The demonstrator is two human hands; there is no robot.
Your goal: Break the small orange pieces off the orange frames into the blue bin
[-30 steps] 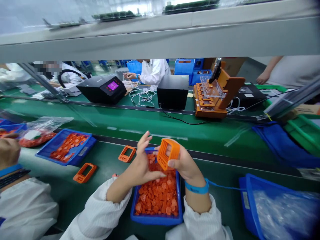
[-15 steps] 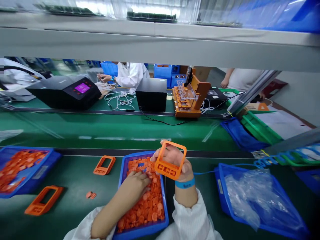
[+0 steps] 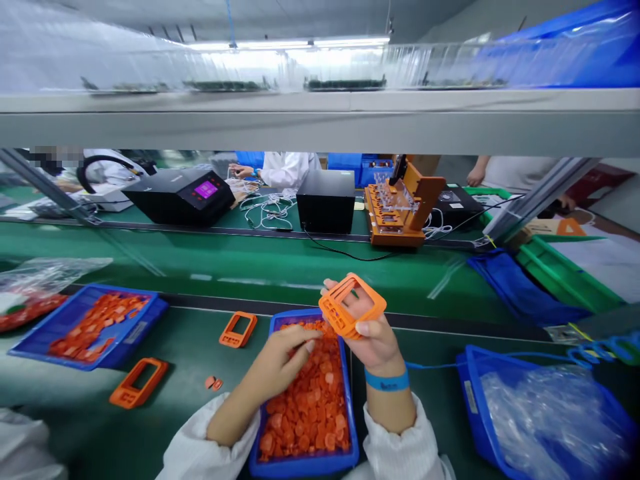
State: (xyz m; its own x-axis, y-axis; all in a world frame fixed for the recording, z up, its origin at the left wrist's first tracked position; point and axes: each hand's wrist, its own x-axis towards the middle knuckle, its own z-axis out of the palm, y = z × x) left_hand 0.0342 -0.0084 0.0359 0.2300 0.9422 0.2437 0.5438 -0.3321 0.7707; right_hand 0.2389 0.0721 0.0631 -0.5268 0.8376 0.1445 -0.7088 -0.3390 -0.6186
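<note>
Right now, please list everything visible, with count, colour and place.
Held frame: one, orange, in right hand
Trays: three, blue, left, centre and right
Loose frames: two, orange, left of centre tray
Loose pieces: two, orange, right of nearer frame
Small parts: many, orange, centre tray and left tray
Plastic film: uncountable, clear, right tray
Filled bag: one, clear, far left
Boxes: three, black, back
Fixture: one, orange, back
Cables: several, white, back
Crates: several, blue, far back
Bins: at least one, green, back right
Shelf: one, grey, top
People: several, white-clothed, back and left
Wristband: one, blue, right wrist
Left hand: one, white-sleeved, over centre tray
Right hand: one, white-sleeved, gripping held frame
</note>
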